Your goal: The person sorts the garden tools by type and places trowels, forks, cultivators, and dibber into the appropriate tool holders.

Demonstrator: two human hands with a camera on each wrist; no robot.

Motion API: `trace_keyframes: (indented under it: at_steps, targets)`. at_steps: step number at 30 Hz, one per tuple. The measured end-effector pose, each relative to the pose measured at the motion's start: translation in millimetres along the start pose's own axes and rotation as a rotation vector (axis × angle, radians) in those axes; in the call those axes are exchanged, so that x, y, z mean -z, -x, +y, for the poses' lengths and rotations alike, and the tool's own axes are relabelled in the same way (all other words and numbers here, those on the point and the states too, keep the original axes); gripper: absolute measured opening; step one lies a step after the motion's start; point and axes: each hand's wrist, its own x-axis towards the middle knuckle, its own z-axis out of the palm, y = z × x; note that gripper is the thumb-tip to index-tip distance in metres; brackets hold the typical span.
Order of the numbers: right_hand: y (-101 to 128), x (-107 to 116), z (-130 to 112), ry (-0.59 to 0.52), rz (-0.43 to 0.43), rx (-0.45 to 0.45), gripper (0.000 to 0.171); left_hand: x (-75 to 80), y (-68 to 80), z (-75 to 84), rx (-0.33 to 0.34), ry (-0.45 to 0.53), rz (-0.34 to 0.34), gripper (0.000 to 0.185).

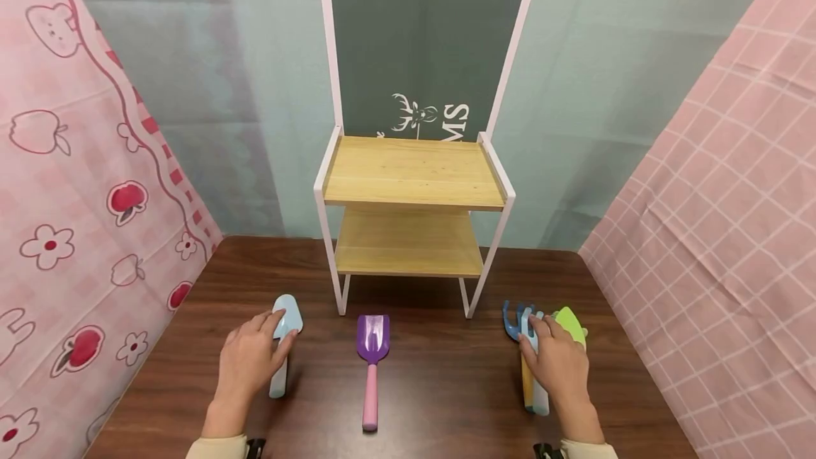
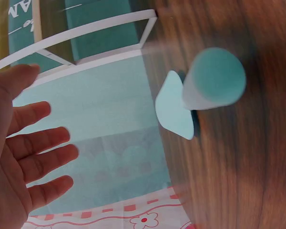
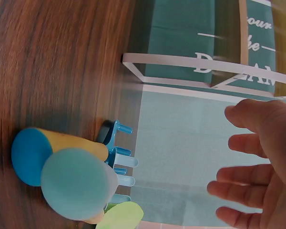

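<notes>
A: Where is the left hand (image 1: 251, 360)?

B: At about eight o'clock on the desk (image 1: 446, 388), lying over the pale blue trowel (image 1: 283, 342). The trowel's blade points toward twelve o'clock, its handle toward six. In the head view the thumb lies against the handle's right side and the fingers reach up beside the blade.

A: Is that grip closed around it?

B: No. In the left wrist view the fingers (image 2: 35, 143) are spread and nearly straight, with the trowel lying apart from the palm. The hand is open and has hold of nothing.

A: And the right hand (image 1: 556, 363)?

B: At four o'clock, resting over a small bunch of garden tools: a blue rake (image 1: 512, 319) with a yellow handle, a pale blue rake (image 1: 528, 324) just beside it, and a green trowel (image 1: 570, 324) on the far right. The tools lie touching one another, heads toward twelve o'clock.

A: Has that grip taken any of them?

B: The right wrist view shows the fingers (image 3: 248, 176) loose and extended, clear of the handles. So it is open too, with nothing in it.

A: What lies between the hands?

B: A purple scoop (image 1: 372, 346) with a pink handle, at six o'clock, well apart from both hands. Behind it, at twelve o'clock, stands a white-framed rack (image 1: 414, 204) with two wooden shelves. Pink patterned cloth (image 1: 76, 183) hangs at nine o'clock and pink checked cloth (image 1: 720, 232) at three.
</notes>
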Motion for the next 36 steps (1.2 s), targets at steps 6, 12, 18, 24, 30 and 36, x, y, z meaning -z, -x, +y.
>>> trace_keyframes:
  at_steps: [6,12,18,24,30,36]
  targets:
    - [0,0,-4,-0.019,0.086,0.031,0.038,1.6,-1.9,0.7,-0.054,-0.012,0.080,0.038]
    - [7,-8,-14,-0.117,0.155,0.048,0.034,5.8,-5.1,4.7,-0.014,0.039,0.074,0.036]
    - [17,-12,-28,-0.223,0.170,-0.087,0.030,9.7,-9.6,11.1,0.045,0.109,0.113,0.035]
    - [24,-15,-36,-0.282,0.144,-0.201,0.026,11.4,-12.6,15.6,0.082,0.134,0.129,0.034]
    - [30,-23,-46,-0.348,0.141,-0.293,0.023,11.5,-15.5,19.6,0.099,0.164,0.123,0.033]
    - [38,-28,-57,-0.449,0.147,-0.345,0.022,11.0,-18.5,23.0,0.116,0.210,0.131,0.033]
